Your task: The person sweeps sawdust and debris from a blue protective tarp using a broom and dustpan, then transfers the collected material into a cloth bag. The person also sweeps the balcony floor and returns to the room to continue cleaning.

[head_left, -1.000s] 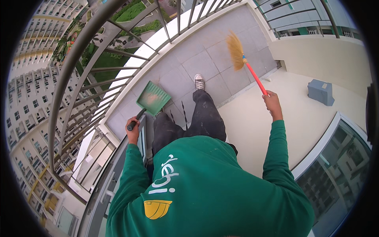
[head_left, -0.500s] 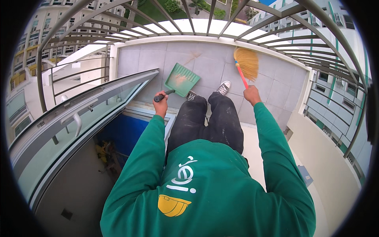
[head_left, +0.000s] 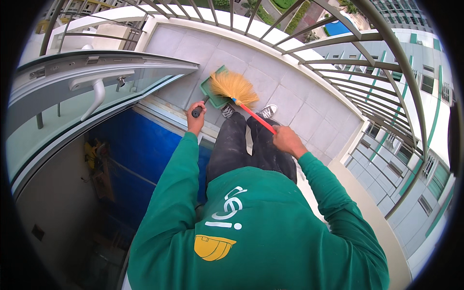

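- Broom [head_left: 235,87] with a straw-yellow head and a red handle lies slanted across the middle of the view, its bristles spread over the green dustpan [head_left: 214,92] and touching it.
- The dustpan is the landmark here: it sits low over the grey tiled balcony floor [head_left: 299,104], tilted, with its black grip running back toward the person.
- The left hand [head_left: 195,118] is just behind the dustpan, fingers curled tight around the black grip, so the pan is held by its end.
- The right hand [head_left: 288,141] is farther back from the dustpan and off to its right, closed in a fist around the red handle; the single fingers cannot be made out from above.
- Two grey-and-white shoes [head_left: 267,111] stand just behind the dustpan, one partly under the broom handle, with dark trousers [head_left: 237,150] rising from them.
- A green long-sleeved top [head_left: 261,232] with a white and yellow mark on the chest fills the lower part of the view, well back from the dustpan.
- To the left of the dustpan an open glass door [head_left: 87,92] with a white lever handle swings out over the floor, and a blue panel [head_left: 140,154] shows below it.
- Beyond the dustpan a white kerb and a grey metal railing [head_left: 338,46] curve around the balcony edge, with other buildings seen far below through the bars.
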Motion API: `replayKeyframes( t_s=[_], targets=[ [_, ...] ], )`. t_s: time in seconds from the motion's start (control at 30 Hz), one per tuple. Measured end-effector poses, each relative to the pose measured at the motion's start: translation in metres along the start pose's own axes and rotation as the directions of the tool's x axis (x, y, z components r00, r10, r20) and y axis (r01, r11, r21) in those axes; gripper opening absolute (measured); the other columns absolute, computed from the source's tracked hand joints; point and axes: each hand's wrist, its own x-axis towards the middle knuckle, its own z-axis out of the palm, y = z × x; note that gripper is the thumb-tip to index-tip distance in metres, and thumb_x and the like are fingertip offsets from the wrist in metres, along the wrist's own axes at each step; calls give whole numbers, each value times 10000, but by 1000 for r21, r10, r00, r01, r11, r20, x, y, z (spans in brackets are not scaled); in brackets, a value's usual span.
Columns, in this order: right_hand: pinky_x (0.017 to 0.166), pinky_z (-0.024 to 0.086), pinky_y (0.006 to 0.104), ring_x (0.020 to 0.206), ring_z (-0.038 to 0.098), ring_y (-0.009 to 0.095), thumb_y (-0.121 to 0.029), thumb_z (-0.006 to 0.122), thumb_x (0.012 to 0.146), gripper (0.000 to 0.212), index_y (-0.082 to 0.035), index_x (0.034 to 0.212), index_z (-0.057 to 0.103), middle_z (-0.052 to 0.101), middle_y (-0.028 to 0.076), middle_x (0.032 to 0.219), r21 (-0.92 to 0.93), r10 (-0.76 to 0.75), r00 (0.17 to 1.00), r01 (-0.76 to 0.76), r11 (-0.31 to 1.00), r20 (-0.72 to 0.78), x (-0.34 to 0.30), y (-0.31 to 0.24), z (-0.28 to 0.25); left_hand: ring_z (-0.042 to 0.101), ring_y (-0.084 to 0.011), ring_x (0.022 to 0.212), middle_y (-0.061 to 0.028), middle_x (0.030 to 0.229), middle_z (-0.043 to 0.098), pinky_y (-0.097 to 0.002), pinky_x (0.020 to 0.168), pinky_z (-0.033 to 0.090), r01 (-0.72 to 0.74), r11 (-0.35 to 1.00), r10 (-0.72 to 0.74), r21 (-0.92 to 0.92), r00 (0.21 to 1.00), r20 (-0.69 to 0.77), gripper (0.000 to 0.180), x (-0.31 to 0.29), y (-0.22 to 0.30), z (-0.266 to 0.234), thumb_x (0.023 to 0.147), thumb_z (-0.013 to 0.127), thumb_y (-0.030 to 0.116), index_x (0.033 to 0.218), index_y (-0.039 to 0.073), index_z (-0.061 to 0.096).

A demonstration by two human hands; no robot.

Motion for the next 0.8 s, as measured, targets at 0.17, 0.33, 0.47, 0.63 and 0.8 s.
replayKeyframes(
  t_s=[0.17, 0.33, 0.47, 0.63, 0.8],
  targets=[
    [890, 541, 550, 955, 689, 496, -112, 575, 924, 433, -6, 1339, 641, 710, 325, 976, 60, 28, 984, -18, 998, -175, -84, -6, -74, 680, -275, 1105, -114, 1200, 710, -399, 961, 538, 87, 996, -88, -34, 994, -60, 194, -30, 2, -56, 832, 719, -100, 938, 51, 660],
    [838, 554, 555, 898, 693, 503, -78, 563, 925, 410, 56, 1309, 620, 700, 341, 905, -104, -76, 941, 44, 994, -330, -19, -16, -86, 678, -268, 1134, -118, 1227, 711, -403, 955, 560, 214, 969, -232, -120, 959, -164, 194, -58, -22, -101, 837, 737, -93, 945, 56, 675],
    [804, 574, 564, 892, 705, 515, -58, 520, 917, 258, 63, 1124, 614, 704, 340, 907, -253, -90, 965, 25, 967, -248, 101, -41, -21, 680, -294, 1142, -127, 1215, 715, -427, 949, 549, 242, 970, -239, -17, 943, -230, 193, -62, -41, -101, 837, 745, -85, 940, 55, 662],
    [911, 550, 558, 1009, 702, 485, -96, 548, 907, 294, 54, 1123, 679, 719, 324, 1037, -178, -169, 981, 185, 967, 100, 128, -79, 52, 683, -329, 1123, -139, 1188, 713, -444, 949, 537, 259, 965, -261, -42, 927, -269, 203, -50, -42, -95, 832, 742, -81, 955, 56, 656],
    [925, 547, 540, 1007, 695, 473, -133, 560, 923, 369, 16, 1239, 676, 718, 310, 1052, -79, -273, 955, 282, 956, 113, 37, -88, 37, 635, -290, 1175, -101, 1264, 640, -388, 977, 511, 185, 973, -133, 137, 937, -323, 308, -65, -44, -107, 807, 807, -16, 1083, 98, 727]
  ],
)
